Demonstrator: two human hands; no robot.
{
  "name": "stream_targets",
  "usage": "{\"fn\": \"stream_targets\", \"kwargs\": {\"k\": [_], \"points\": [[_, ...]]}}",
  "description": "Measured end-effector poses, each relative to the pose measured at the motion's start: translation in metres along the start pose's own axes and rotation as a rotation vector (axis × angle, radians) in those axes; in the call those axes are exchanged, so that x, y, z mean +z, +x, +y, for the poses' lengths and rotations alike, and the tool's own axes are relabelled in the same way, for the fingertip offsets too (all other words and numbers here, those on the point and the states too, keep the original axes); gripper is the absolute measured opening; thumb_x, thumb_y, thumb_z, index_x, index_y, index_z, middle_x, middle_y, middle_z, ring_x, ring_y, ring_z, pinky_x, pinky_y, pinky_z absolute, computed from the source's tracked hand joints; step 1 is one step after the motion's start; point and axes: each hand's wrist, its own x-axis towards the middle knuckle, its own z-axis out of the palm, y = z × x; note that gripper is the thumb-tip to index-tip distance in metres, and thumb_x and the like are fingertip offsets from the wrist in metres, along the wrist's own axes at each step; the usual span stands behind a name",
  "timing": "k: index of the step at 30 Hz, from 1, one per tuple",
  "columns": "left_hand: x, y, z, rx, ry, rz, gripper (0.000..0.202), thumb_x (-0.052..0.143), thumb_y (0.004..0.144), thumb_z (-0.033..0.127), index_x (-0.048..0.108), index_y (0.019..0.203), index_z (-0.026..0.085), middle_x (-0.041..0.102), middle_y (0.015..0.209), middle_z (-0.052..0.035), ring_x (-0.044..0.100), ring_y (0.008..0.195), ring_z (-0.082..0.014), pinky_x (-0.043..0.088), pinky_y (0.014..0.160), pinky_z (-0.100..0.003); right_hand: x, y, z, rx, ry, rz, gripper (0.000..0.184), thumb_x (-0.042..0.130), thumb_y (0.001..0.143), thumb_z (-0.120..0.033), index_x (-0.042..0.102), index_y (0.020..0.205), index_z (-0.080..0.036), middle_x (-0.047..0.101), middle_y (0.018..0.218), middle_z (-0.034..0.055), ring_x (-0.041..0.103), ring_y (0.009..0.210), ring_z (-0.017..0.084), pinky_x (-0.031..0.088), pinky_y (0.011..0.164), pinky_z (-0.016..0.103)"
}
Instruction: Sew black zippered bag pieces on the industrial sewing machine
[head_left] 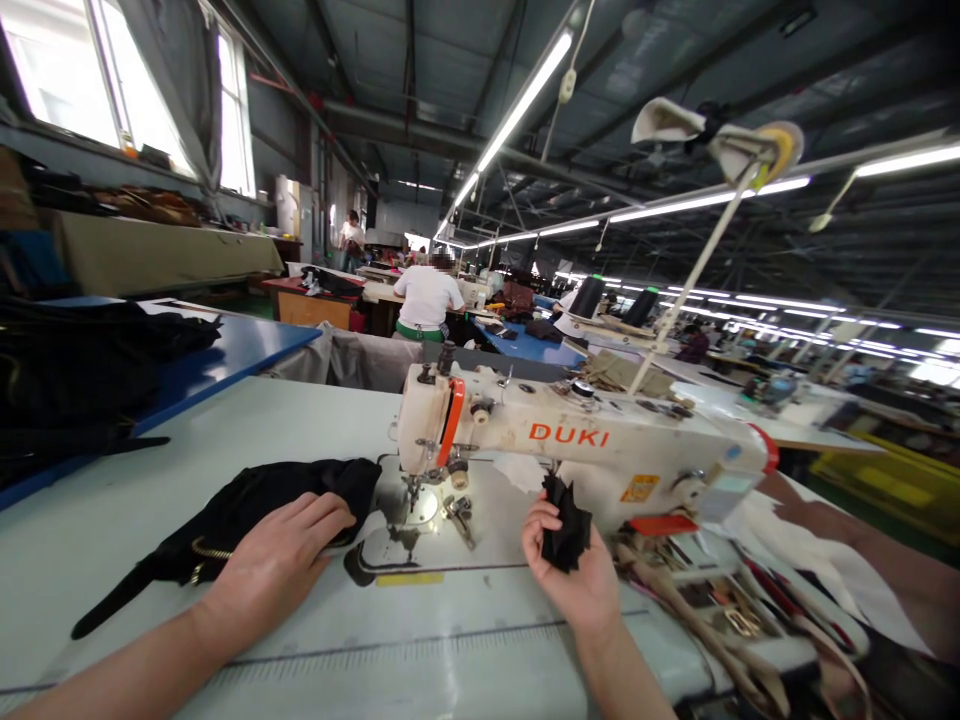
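Note:
My left hand (274, 560) lies flat with fingers stretched out on a black fabric piece (247, 515) with a gold zipper, left of the needle. My right hand (574, 575) is closed on a small stack of black fabric pieces (566, 520), held up in front of the white DUKI sewing machine (585, 445). The machine's needle and presser foot (416, 495) stand between my two hands over the lit plate.
A pile of beige straps and metal buckles (720, 610) lies at the right of the machine. Dark cloth (82, 370) is heaped on a blue table at left. A person in a white shirt (427, 300) sits ahead at another station. Thread cones (589, 295) stand behind.

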Motion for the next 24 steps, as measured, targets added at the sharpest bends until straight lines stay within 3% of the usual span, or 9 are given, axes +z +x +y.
{"fn": "stream_targets", "kwargs": {"k": [8,14,19,22,24], "points": [[-0.0009,0.0005,0.0000,-0.002,-0.018,-0.014,0.030,0.047,0.079,0.009,0.060,0.103,0.021,0.059,0.107,-0.0042,0.054,0.093,-0.0219,0.044,0.085,-0.035,0.0021,-0.0037,-0.0009,0.049,0.038,-0.002,0.054,0.045,0.082,-0.020,0.035,0.136,-0.020,0.058,0.107,0.0062,0.057,0.083,0.015,0.051,0.081,0.033],[0.0033,-0.0009,-0.0030,-0.009,-0.025,-0.028,0.029,0.048,0.079,0.010,0.059,0.103,0.022,0.059,0.108,-0.0037,0.054,0.095,-0.0222,0.043,0.086,-0.035,-0.0026,-0.0036,-0.0005,0.066,0.070,-0.029,0.062,0.052,0.087,-0.044,0.032,0.140,-0.019,0.058,0.113,0.0086,0.057,0.088,0.016,0.049,0.086,0.034],[0.0047,-0.0016,-0.0039,-0.008,-0.021,-0.030,0.028,0.049,0.080,0.011,0.059,0.104,0.022,0.059,0.108,-0.0032,0.054,0.096,-0.0222,0.043,0.086,-0.035,0.0000,-0.0046,0.0018,0.055,0.024,-0.027,0.064,0.053,0.087,-0.046,0.033,0.140,-0.016,0.058,0.120,0.0095,0.055,0.105,0.018,0.040,0.100,0.038],[0.0031,-0.0007,-0.0028,-0.001,-0.024,-0.008,0.029,0.049,0.080,0.010,0.060,0.104,0.021,0.059,0.108,-0.0034,0.054,0.095,-0.0217,0.043,0.086,-0.035,0.0005,-0.0047,0.0020,0.042,-0.132,-0.020,0.056,0.055,0.085,-0.042,0.042,0.133,-0.016,0.058,0.122,0.0088,0.052,0.112,0.018,0.039,0.102,0.038],[0.0009,0.0003,-0.0011,0.002,-0.026,0.006,0.029,0.047,0.079,0.008,0.060,0.102,0.021,0.059,0.107,-0.0036,0.055,0.094,-0.0210,0.043,0.086,-0.034,-0.0014,-0.0025,0.0003,-0.026,-0.468,-0.002,0.045,0.056,0.084,-0.040,0.051,0.122,-0.017,0.060,0.116,0.0075,0.055,0.106,0.016,0.043,0.098,0.034]]}}
